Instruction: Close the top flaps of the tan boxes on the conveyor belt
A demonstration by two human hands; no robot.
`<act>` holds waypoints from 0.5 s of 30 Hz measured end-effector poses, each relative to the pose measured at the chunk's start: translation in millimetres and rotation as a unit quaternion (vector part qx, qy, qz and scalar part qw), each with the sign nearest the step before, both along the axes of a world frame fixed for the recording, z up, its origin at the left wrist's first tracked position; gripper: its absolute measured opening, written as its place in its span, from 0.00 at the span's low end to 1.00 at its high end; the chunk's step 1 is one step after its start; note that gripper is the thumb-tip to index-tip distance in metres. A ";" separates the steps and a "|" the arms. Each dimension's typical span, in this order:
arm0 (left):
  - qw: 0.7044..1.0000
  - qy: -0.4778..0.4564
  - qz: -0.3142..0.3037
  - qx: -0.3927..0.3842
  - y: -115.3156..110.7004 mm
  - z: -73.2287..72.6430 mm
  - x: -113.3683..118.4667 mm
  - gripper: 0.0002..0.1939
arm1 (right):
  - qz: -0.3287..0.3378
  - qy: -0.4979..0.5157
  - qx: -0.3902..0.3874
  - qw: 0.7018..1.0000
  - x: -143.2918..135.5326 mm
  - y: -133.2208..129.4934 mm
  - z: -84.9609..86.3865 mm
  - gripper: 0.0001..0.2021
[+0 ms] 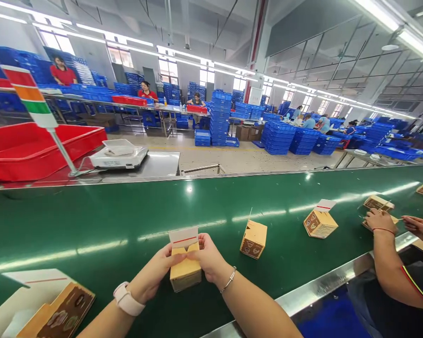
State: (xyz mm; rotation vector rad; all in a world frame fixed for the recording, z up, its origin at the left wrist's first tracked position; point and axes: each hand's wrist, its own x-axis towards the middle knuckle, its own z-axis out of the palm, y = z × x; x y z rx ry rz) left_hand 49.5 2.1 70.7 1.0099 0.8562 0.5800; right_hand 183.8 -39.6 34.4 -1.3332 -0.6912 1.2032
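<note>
Between my two hands is a small yellow-brown cardboard box [185,272] on the green conveyor belt [134,206]. Its white flap, marked with a red strip, stands up at the far side. My left hand [158,267] grips the box's left side, thumb on top near the flap's fold. On the opposite side my right hand [211,260] holds it the same way, its thumb meeting the left one. At the lower left lies a larger-looking open box [68,310], its white flap raised and something whitish inside, partly cut off by the view.
Along the belt to the right stand a box [254,239] and another with a raised flap [320,223]. A co-worker's hands [382,221] work on a box farther right. Beyond the belt are a red tray [45,150], a white scale [120,155] and stacked blue crates [220,119].
</note>
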 end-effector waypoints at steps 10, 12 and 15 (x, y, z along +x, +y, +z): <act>0.994 0.010 0.069 0.087 -12.0 -17.3 25.3 0.27 | -0.036 -0.050 0.026 0.998 25.1 -7.2 7.1 0.20; 0.962 0.049 0.139 0.228 -22.6 -18.2 13.9 0.23 | -0.111 -0.095 0.069 0.987 30.2 -15.1 7.9 0.23; 0.804 0.046 0.337 0.488 -38.4 -12.7 -16.9 0.16 | -0.231 -0.166 0.175 0.943 29.9 -34.4 8.6 0.24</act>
